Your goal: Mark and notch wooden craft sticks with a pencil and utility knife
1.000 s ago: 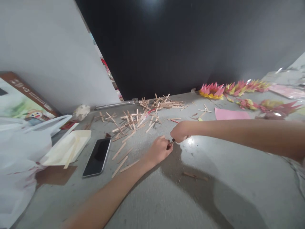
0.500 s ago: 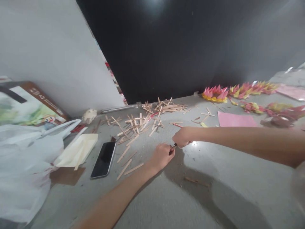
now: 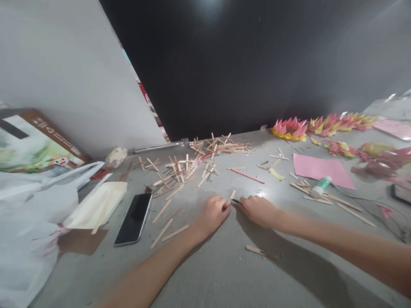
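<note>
My left hand (image 3: 214, 214) is closed on a pale wooden craft stick (image 3: 231, 196), which juts up from the fingertips. Just to its right, my right hand (image 3: 258, 209) grips a thin dark tool (image 3: 235, 201). Its tip points at the stick; the rest is hidden in the fingers, so I cannot tell its kind. Both hands rest low over the grey surface. Below them lies another craft stick (image 3: 255, 250), partly in shadow. A red-striped straw (image 3: 248, 176) lies beyond the right hand.
Many craft sticks (image 3: 180, 169) lie scattered ahead. At left are a phone (image 3: 133, 219), a cream paper tray (image 3: 112, 201) and a white plastic bag (image 3: 28, 231). To the right are pink paper (image 3: 321, 167), a glue stick (image 3: 321, 187) and pink-yellow paper crowns (image 3: 290, 129).
My right hand has turned and dropped lower, its forearm now slanting to the lower right. The stick in my left hand has come into view, as have the straw and glue stick.
</note>
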